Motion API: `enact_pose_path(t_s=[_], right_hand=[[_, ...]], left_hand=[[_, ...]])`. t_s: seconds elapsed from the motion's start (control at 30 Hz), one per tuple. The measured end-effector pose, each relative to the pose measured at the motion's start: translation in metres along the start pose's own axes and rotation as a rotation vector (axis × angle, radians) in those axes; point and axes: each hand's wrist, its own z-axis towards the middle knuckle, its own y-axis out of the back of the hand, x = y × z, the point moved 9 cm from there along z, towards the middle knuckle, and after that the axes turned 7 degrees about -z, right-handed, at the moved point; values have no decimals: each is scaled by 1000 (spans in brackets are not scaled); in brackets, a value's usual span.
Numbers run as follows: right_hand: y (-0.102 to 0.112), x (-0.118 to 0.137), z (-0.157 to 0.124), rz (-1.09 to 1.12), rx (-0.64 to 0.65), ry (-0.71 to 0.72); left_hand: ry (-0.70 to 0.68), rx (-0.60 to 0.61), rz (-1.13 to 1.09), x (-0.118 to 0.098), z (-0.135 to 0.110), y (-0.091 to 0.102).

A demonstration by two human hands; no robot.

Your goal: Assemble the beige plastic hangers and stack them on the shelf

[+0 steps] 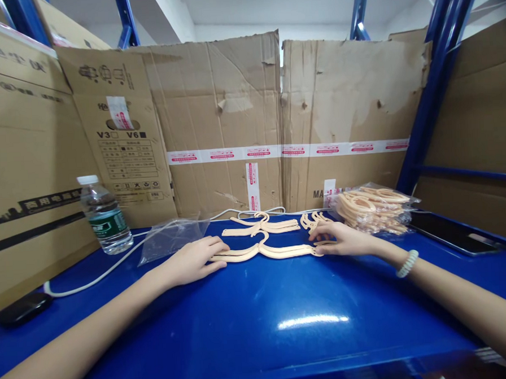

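Observation:
A cream plastic hanger (265, 251) lies flat on the blue shelf surface (260, 319). My left hand (195, 260) pinches its left end and my right hand (343, 239) pinches its right end. Just behind it rests a second cream hanger (261, 226), and a small pile of further hangers (316, 220) sits behind my right hand. A white bead bracelet (407, 263) is on my right wrist.
A clear bag full of cream hangers (373, 208) lies at the right, an empty clear bag (171, 239) at the left. A water bottle (105, 215), a white cable (96, 274), a black device (24, 309) and a dark tablet (450, 233) also rest here. Cardboard walls (224, 123) enclose the shelf.

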Motion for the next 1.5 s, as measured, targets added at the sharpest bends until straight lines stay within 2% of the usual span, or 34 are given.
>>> enact_pose_path(t_s=[0.13, 0.3, 0.63, 0.9, 1.07, 1.3, 1.5], right_hand=[[-7, 5, 1, 1, 14, 43], [-8, 4, 1, 14, 34, 29], [-5, 0, 2, -18, 16, 6], [20, -21, -3, -34, -123, -60], [21, -32, -8, -108, -32, -121], [14, -25, -9, -100, 35, -50], [7, -31, -8, -99, 75, -68]], left_hand=[[18, -10, -46, 3, 1, -2], [30, -32, -51, 2, 2, -3], [62, -152, -45, 6, 2, -7], [162, -239, -72, 13, 2, -4], [158, -251, -106, 14, 2, -6], [136, -274, -101, 12, 2, -5], [117, -270, -91, 11, 3, -5]])
